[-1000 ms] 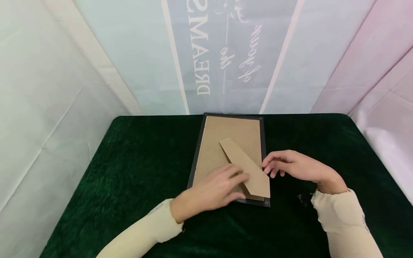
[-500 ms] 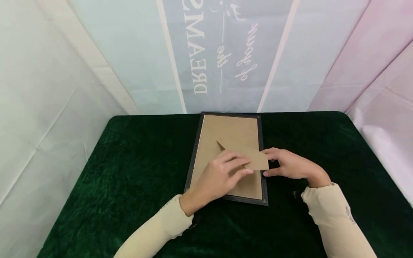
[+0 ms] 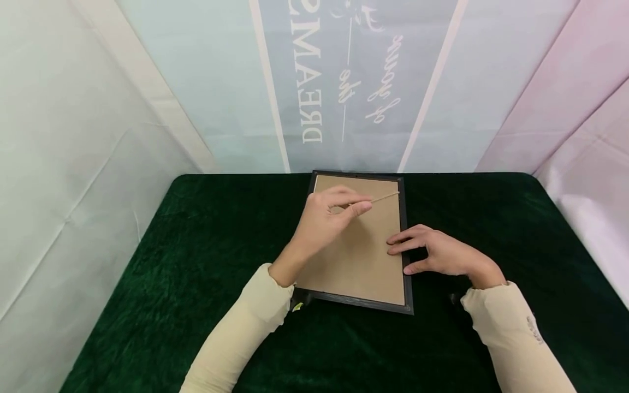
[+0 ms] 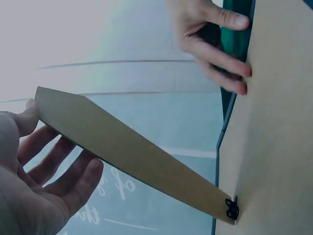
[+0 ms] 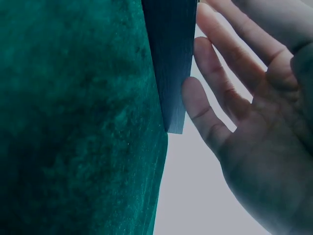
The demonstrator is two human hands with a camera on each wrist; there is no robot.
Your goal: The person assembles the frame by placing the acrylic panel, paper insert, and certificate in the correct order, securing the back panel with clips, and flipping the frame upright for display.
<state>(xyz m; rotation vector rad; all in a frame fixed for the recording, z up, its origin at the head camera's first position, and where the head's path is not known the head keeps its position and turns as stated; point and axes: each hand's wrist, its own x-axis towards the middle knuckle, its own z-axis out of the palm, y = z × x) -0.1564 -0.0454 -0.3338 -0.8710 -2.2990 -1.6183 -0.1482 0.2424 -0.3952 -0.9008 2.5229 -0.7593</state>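
A picture frame (image 3: 368, 273) lies face down, its brown backing up and its dark border around it. My left hand (image 3: 326, 215) pinches the free end of the frame's stand leg (image 3: 385, 197) between thumb and fingers. In the left wrist view, this tapered leg (image 4: 122, 147) is swung up from the backing and joined to it by a small black hinge (image 4: 232, 208). My right hand (image 3: 434, 251) rests on the frame's right edge, its fingers loosely extended and touching the border. The right wrist view shows these fingers against the dark side of the frame (image 5: 172, 58).
Dark green velvet cloth (image 3: 221, 245) covers the table beneath the frame. Behind it hangs a pale blue backdrop (image 3: 236, 109) with white lettering. White fabric (image 3: 73, 164) hangs on the left and pinkish fabric (image 3: 565, 109) on the right.
My left hand has moved up and away, lifting the stand leg off the backing until it stands nearly edge-on. The right hand came over to the frame's right edge.
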